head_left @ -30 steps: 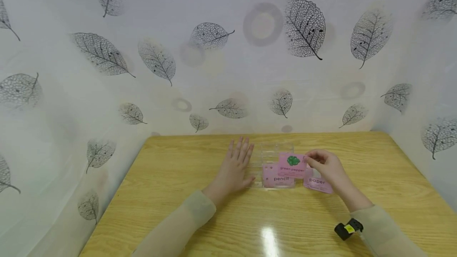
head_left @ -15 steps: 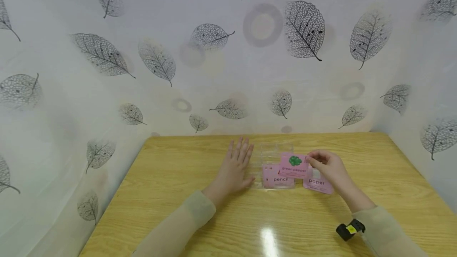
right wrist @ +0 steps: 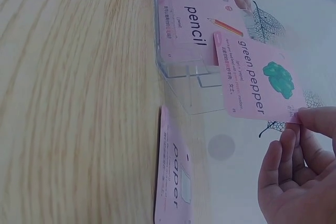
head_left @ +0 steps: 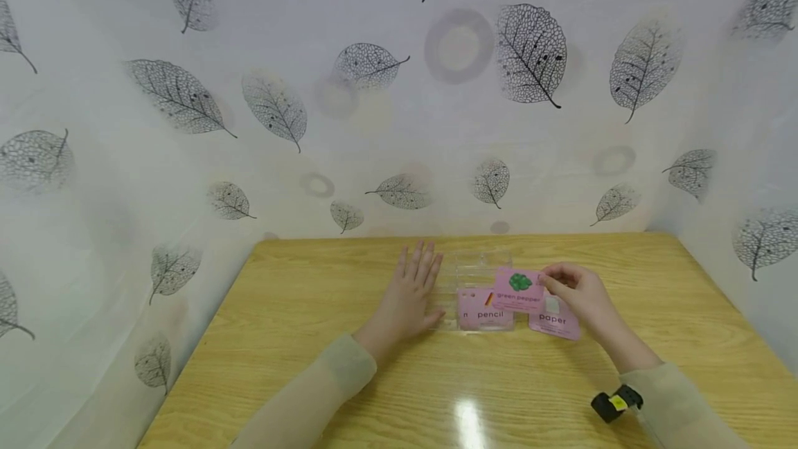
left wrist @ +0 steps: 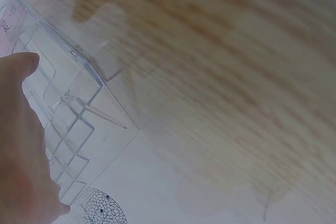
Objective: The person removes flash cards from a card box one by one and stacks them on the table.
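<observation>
A clear plastic tiered holder point(left wrist: 79, 114) stands on the table, with a pink "pencil" card point(head_left: 480, 316) upright in its front tier. My left hand point(head_left: 408, 289) lies along the holder's left side, fingers straight and thumb by the front. Between thumb and fingers my right hand point(head_left: 576, 293) pinches the upper right corner of a pink "green pepper" card point(right wrist: 262, 80). That card is raised at the holder's right end and covers part of the pencil card. Below my right hand, a pink "paper" card point(right wrist: 176, 177) lies on the table, right of the holder.
The wooden table point(head_left: 299, 310) reaches back to a pale curtain point(head_left: 399, 102) printed with dark leaves. A black strap device point(head_left: 614, 404) is worn at my right wrist.
The green pepper card has moved slightly to the right with my right hand, showing more of the pencil card. My left hand has stayed in place.
</observation>
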The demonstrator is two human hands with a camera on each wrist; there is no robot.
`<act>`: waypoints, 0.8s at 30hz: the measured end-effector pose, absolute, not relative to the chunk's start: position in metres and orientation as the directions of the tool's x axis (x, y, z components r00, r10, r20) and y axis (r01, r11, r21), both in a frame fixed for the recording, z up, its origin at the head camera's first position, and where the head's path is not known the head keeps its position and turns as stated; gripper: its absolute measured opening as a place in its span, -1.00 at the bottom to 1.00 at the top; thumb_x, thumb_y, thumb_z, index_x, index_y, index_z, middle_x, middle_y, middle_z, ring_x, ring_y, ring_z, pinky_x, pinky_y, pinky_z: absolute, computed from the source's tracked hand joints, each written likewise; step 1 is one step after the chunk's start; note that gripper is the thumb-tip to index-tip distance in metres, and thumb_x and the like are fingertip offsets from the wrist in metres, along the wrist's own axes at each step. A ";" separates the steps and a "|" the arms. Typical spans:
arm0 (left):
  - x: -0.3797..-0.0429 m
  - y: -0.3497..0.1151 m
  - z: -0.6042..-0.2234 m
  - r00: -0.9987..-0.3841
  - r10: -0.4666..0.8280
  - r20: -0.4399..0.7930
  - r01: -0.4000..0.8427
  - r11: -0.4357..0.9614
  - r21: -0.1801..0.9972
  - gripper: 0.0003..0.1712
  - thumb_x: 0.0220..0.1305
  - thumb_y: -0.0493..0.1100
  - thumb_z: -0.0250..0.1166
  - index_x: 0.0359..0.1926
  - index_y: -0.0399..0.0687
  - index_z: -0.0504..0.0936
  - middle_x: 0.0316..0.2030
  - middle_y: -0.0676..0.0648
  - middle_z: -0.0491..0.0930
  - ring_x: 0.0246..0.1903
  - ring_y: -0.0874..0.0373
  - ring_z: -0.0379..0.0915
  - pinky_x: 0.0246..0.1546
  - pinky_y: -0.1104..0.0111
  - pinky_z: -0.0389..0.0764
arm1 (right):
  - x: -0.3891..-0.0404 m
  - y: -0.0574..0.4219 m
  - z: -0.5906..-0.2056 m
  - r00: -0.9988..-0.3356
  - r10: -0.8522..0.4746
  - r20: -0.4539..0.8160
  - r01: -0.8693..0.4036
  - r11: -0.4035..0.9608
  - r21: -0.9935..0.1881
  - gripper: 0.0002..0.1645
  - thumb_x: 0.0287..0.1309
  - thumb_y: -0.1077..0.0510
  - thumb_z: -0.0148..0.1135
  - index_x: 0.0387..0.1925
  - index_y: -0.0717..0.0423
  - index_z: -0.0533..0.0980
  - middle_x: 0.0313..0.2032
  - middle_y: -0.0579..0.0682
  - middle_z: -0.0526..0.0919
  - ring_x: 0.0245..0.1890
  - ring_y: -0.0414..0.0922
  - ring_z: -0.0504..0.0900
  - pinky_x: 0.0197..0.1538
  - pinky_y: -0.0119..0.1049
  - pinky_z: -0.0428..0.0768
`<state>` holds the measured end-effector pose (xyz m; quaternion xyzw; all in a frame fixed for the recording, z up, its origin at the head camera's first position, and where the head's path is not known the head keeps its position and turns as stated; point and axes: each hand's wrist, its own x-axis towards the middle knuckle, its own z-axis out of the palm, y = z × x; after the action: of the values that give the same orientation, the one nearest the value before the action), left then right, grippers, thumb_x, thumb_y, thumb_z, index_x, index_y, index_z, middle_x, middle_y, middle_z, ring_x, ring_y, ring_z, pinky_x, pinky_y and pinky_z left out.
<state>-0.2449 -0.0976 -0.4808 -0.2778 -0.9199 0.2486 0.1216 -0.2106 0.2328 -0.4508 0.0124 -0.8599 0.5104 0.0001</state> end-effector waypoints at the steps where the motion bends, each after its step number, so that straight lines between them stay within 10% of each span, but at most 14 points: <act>1: -0.245 -0.098 -0.481 -0.817 0.571 0.084 0.450 0.722 -0.526 0.24 0.43 0.62 -0.16 0.72 -0.17 -0.16 0.72 -0.30 -0.25 0.71 -0.25 -0.23 0.71 -0.13 -0.06 | -0.211 0.233 -0.451 -1.000 -0.022 0.011 -0.020 0.478 -0.878 -0.59 0.53 0.08 0.25 0.09 0.40 0.60 -0.20 -0.09 0.71 -0.25 -0.35 0.60 -0.16 -0.43 0.67; 24: -0.245 -0.097 -0.480 -0.824 0.563 0.061 0.446 0.712 -0.542 0.23 0.44 0.63 -0.20 0.72 -0.16 -0.18 0.72 -0.28 -0.28 0.71 -0.24 -0.24 0.71 -0.12 -0.06 | -0.209 0.243 -0.454 -1.000 0.002 0.000 0.001 0.504 -0.864 -0.56 0.55 0.04 0.23 0.11 0.38 0.59 -0.21 -0.13 0.69 -0.28 -0.41 0.53 -0.22 -0.42 0.65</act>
<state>-0.2449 -0.0968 -0.4801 -0.2745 -0.9186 0.2616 0.1115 -0.2087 0.2426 -0.4538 -0.0006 -0.8671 0.4982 0.0005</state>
